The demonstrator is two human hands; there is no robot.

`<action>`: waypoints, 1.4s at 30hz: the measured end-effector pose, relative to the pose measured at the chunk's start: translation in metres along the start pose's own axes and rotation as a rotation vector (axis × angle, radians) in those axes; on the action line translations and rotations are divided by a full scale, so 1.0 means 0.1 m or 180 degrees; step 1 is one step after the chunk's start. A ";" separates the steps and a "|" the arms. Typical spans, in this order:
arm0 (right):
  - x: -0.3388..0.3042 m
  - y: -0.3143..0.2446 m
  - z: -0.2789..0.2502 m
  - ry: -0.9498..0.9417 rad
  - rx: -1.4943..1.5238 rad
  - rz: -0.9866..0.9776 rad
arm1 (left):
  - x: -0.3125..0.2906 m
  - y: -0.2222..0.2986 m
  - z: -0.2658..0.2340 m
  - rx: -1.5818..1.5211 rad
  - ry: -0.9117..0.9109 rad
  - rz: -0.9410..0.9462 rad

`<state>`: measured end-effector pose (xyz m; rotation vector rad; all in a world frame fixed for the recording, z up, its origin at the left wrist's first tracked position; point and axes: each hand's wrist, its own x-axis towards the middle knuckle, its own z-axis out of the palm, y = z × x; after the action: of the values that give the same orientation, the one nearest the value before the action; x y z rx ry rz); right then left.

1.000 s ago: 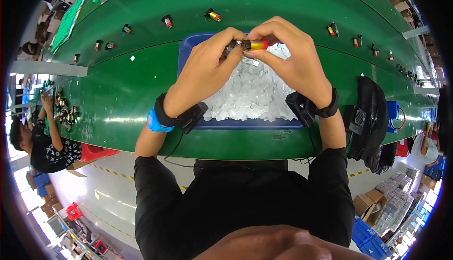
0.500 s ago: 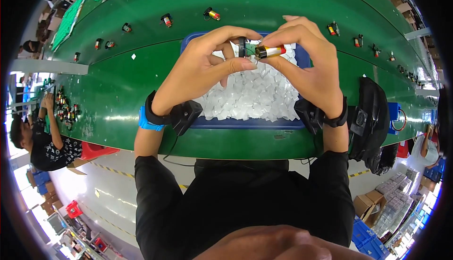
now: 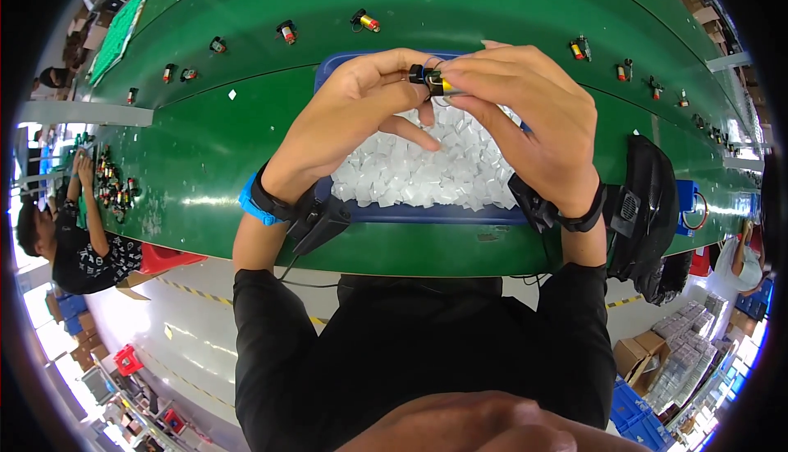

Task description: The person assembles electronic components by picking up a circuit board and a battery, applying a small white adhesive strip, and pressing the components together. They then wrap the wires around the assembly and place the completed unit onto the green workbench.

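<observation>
Both hands meet above the far part of a blue bin [image 3: 427, 215] heaped with small white square pieces [image 3: 427, 169]. My left hand [image 3: 345, 111] pinches a small black part [image 3: 419, 73] between thumb and forefinger, its other fingers loosely curled below. My right hand [image 3: 538, 111] is closed around a small battery cell [image 3: 449, 87] with a yellow wrapper, most of it hidden by the fingers. The black part and the battery are close together, with a thin wire looping above them.
Small battery assemblies [image 3: 367, 22] lie spaced along the green surface beyond the bin, with another [image 3: 580, 49] at far right. A black bag [image 3: 643, 206] stands right of the bin. A co-worker [image 3: 86, 247] sits at far left beside a pile of similar assemblies [image 3: 115, 185].
The black part has turned and come closer to the battery. My right fingers now cover more of the battery, and my left wrist has rotated.
</observation>
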<state>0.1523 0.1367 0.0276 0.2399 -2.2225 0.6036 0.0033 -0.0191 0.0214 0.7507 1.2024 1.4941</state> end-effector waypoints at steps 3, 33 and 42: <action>-0.01 0.03 0.04 0.0041 -0.0197 -0.0107 | -0.01 -0.05 -0.03 0.0166 0.0080 0.0149; -0.01 -0.06 0.09 0.0337 0.1031 0.1249 | 0.07 -0.20 0.02 0.1121 0.0500 0.2015; 0.00 -0.11 0.01 -0.0060 0.1457 0.1607 | 0.08 -0.19 0.00 0.3191 0.0956 0.3501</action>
<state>0.1550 0.1267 0.0309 -0.0959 -2.1402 1.3896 0.0078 -0.0120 0.0026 2.1726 1.9451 1.8169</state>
